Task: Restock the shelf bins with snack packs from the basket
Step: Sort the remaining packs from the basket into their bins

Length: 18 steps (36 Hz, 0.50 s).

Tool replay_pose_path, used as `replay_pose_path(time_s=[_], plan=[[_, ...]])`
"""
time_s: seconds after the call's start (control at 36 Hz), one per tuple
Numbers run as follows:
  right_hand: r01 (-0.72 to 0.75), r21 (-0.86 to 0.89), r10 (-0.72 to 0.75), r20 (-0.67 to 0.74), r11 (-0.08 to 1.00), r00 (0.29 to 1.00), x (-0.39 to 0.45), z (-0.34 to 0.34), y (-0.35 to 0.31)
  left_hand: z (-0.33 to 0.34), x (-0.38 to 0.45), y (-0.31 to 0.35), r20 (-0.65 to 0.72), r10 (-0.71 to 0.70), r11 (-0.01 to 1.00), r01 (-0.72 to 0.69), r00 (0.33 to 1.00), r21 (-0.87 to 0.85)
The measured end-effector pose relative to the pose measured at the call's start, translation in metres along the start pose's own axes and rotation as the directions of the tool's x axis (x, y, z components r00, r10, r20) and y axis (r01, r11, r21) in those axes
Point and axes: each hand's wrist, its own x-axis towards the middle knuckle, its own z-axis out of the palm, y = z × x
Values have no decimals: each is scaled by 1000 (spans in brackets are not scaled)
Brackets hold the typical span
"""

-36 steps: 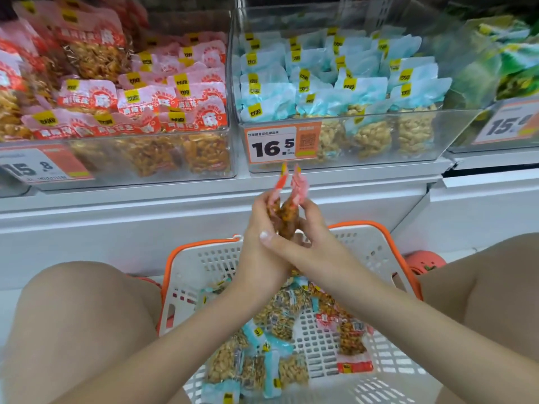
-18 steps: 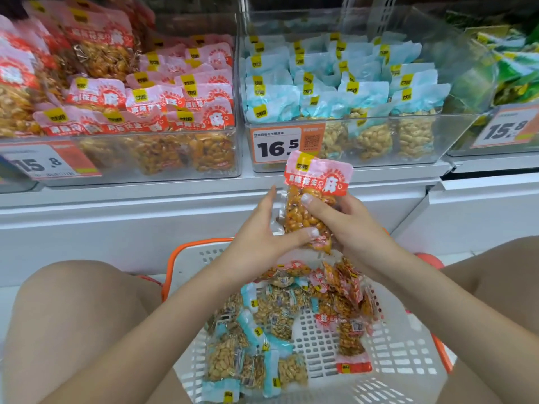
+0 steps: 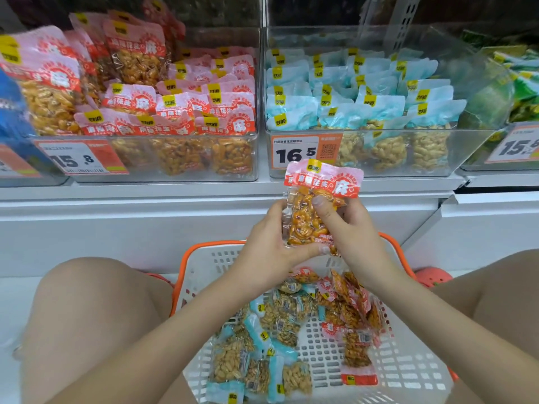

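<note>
A pink-topped snack pack (image 3: 313,199) of orange peanuts stands upright above the basket, held by both hands. My left hand (image 3: 269,246) cups its bottom and left side, thumb under the lower edge. My right hand (image 3: 350,228) grips it from the right, thumb across the front. Below them the white basket (image 3: 408,360) with an orange rim holds several pink-topped and blue-topped packs. On the shelf, the clear left bin (image 3: 163,158) holds pink-topped packs and the clear middle bin (image 3: 364,158) holds blue-topped packs.
Price tags 15.8 (image 3: 81,158) and 16.5 (image 3: 303,151) hang on the bin fronts. A third bin (image 3: 501,141) with green packs stands at the far right. My bare knees flank the basket. A white shelf ledge (image 3: 204,196) runs in front of the bins.
The pack was edge-on between my hands a second ago; it has turned to face me and risen a little, with both hands still holding it.
</note>
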Motion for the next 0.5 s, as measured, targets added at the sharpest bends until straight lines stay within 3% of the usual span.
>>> replay_pose_path(time_s=[0.19, 0.31, 0.5], plan=[[-32, -11, 33, 220, 999, 975, 13, 0, -13, -20, 5, 2, 18, 3, 981, 0, 1000, -196], [37, -9, -33, 262, 999, 965, 22, 10, -25, -35, 1, 0, 13, 25, 989, -23, 1000, -148], [138, -23, -126, 292, 990, 948, 58, 70, -66, -94, -19, 8, -255, 45, 997, -58, 966, -45]])
